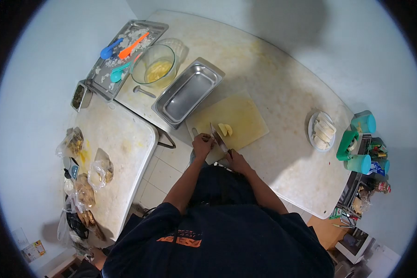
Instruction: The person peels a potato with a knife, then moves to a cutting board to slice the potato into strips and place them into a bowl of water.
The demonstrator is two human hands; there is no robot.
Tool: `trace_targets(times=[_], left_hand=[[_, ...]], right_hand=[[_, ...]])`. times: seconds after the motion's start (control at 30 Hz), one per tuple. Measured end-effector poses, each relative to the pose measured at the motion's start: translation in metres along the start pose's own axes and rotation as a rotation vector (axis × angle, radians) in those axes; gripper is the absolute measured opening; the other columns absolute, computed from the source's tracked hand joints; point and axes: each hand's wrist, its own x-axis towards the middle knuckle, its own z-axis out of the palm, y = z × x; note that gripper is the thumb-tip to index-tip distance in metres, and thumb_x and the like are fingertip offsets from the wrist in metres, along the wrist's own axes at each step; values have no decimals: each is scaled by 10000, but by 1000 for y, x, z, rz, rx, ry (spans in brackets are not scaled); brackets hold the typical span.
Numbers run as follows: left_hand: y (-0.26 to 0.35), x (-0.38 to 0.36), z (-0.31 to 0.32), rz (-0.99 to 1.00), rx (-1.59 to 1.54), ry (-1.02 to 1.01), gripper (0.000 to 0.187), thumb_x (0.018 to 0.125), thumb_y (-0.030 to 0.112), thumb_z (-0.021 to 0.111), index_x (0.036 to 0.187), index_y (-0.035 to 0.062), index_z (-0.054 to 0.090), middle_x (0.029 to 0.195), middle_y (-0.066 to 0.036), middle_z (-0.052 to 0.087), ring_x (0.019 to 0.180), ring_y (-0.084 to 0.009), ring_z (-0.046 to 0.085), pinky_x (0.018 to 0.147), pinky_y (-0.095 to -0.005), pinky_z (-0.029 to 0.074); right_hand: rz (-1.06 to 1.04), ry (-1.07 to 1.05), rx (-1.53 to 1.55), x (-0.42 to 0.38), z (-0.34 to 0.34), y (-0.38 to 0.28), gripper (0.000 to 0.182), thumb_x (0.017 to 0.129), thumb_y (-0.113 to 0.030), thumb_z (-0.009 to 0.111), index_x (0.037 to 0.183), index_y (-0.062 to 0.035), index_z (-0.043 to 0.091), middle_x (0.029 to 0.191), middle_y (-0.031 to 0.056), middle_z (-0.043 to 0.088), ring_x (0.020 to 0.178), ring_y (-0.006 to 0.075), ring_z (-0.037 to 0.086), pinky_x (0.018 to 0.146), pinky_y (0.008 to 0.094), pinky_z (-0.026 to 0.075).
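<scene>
My right hand (238,162) is closed around the handle of a kitchen knife (217,138), its blade pointing away from me over the yellowish cutting board (250,116). To the left of the blade, my left hand (203,146) has its fingers bent together near the board's near-left edge. Whatever they hold is hidden or too small to name. Just right of the blade lie a few pale yellow cut pieces (225,129), which look like potato. A small grey handle-like end (194,132) shows beside my left hand.
An empty steel pan (172,110) stands beyond the board. Behind it are a glass bowl (133,69) with yellow contents and a tray (108,94) with white bits and colored scoops. A plate (311,134) of white pieces sits right. Bagged food (100,173) lies on the left table.
</scene>
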Motion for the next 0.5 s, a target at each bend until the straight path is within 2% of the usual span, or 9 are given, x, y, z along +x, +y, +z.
trace_targets(times=[0.1,0.2,0.3,0.4,0.5], left_hand=[[-5,3,5,-63,-1,1,205,775,105,710,918,-34,663,725,-141,690,603,-210,671,568,-328,533],[-41,24,20,176,207,70,265,750,137,713,965,-12,664,798,-153,659,744,-276,651,699,-382,518],[7,14,21,310,345,32,312,728,174,724,992,16,667,873,-161,614,864,-326,595,799,-418,476],[14,21,29,338,401,-40,332,737,196,729,1013,23,665,908,-164,608,894,-326,583,817,-418,467],[13,28,33,319,462,-17,343,743,198,724,1033,24,665,903,-158,610,904,-329,580,826,-417,463]], right_hand=[[35,28,10,-11,-8,4,383,971,-357,482,1114,-2,463,929,336,612,919,525,578,788,553,462],[105,128,-45,-31,-32,-24,353,974,-339,481,1098,-11,448,869,316,622,881,520,583,759,569,460],[48,201,-70,-26,-29,-11,324,980,-329,464,1082,-25,414,800,306,620,814,514,593,713,587,458],[48,210,-90,-24,-26,-12,290,985,-309,448,1078,-44,376,737,306,609,753,505,602,670,600,458],[68,173,-145,-22,-28,-22,281,987,-295,437,1093,-49,357,739,321,601,728,508,603,654,601,463]])
